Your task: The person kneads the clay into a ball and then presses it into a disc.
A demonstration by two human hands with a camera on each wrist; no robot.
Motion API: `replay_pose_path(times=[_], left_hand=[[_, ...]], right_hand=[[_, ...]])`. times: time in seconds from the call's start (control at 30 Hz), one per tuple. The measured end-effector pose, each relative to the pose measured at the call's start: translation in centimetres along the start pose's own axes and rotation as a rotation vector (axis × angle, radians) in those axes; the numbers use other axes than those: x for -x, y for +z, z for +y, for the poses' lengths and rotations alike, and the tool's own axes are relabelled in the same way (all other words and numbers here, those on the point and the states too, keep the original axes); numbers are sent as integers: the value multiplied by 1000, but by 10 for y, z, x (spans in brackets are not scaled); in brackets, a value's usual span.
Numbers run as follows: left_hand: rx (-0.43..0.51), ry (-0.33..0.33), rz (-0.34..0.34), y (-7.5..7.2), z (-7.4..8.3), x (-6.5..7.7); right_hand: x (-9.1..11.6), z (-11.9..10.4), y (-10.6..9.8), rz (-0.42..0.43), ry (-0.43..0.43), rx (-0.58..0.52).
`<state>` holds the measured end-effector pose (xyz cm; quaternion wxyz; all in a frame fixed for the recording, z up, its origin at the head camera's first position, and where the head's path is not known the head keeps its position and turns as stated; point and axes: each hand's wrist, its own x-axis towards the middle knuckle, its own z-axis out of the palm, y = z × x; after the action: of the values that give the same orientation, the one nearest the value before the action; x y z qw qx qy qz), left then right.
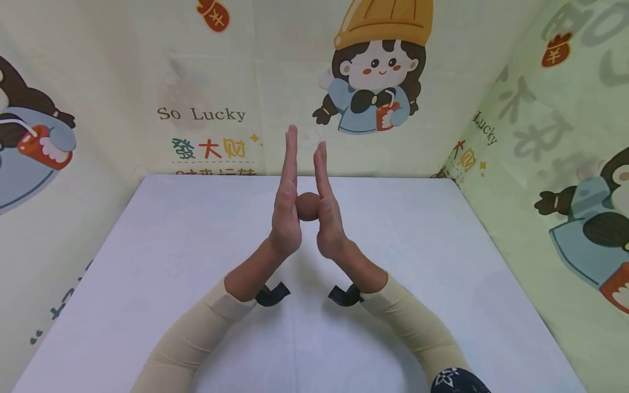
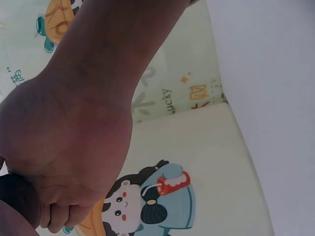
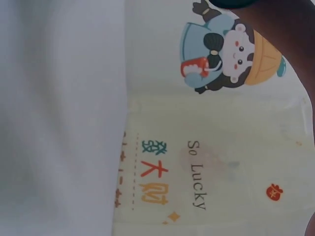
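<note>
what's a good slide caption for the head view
Left hand and right hand, both upright, press a brown ball between them above a white table.

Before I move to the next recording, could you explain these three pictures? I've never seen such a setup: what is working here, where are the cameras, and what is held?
There is no machine here, just a person's left hand and right hand. The widest picture comes from a camera on the head, looking forward and down. The other two come from wrist cameras: the left one shows a palm and forearm close up, the right one mostly the white table and the patterned wall covering. A brown ball is held between the facing palms, fingers pointing up; it looks raised above the table rather than resting on it.
</note>
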<state>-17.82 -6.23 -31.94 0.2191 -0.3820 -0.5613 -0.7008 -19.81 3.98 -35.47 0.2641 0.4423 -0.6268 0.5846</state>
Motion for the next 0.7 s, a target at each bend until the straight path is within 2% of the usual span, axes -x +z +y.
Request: replay_pose_path(times=[0.27,0.7], left_hand=[[-58,48,78,-5,3,-13],[-96,121,180,-25,-17,-20]], right_hand=[[6,-3,6,-28,7,2],[20,-7,14,-74,70,-7]])
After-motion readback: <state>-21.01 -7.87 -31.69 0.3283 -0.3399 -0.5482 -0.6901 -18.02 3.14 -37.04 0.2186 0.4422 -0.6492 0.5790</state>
